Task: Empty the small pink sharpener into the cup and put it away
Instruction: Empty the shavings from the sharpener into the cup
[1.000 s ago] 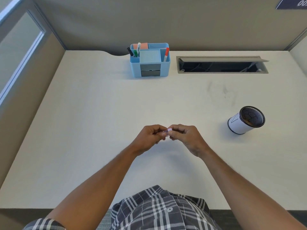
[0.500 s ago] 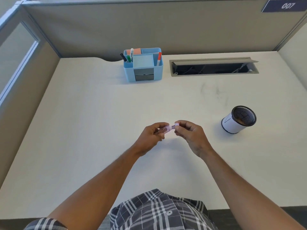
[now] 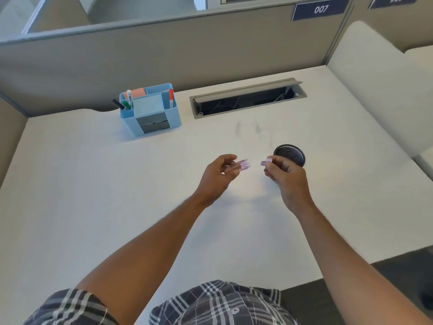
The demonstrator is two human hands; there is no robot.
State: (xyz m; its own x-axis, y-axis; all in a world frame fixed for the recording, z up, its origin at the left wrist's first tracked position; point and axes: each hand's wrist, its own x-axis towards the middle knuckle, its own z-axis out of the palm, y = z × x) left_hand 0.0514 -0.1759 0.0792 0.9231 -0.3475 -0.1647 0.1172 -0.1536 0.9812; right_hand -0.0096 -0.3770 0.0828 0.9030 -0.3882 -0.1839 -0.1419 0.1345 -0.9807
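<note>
1. The fingertips [image 3: 230, 158] of the left hand [image 3: 216, 175] pinch the clear pink sharpener body [image 3: 236, 165], which lies nearly level with its open end pointing right; the remaining fingers curl loosely beneath it.
2. The right hand [image 3: 284, 174] grips the small pink cap [image 3: 266, 161] between thumb and forefinger; the other fingers are folded into the palm.
3. The two pink pieces are apart, a clear gap of white desk [image 3: 93, 195] showing between them; both are held in the air above the desktop.
4. The cup [image 3: 290, 154], dark mesh at its mouth, stands on the desk just behind the right hand, which covers its lower part; the cap is near its rim but not over it.
5. Farther back and to the left stands a blue desk organiser [image 3: 150, 111], holding markers [image 3: 127, 99], a pink pad and a light-blue note block; it is well apart from both hands.
6. To the organiser's right, a grey cable hatch [image 3: 248, 98] sits open in the desktop.
7. Grey partition walls [image 3: 164, 55] enclose the desk; a dark plate reading 007 [image 3: 321, 8] is fixed at upper right.
8. Bare forearms lead back to a plaid shirt [image 3: 218, 303] at the bottom edge.
</note>
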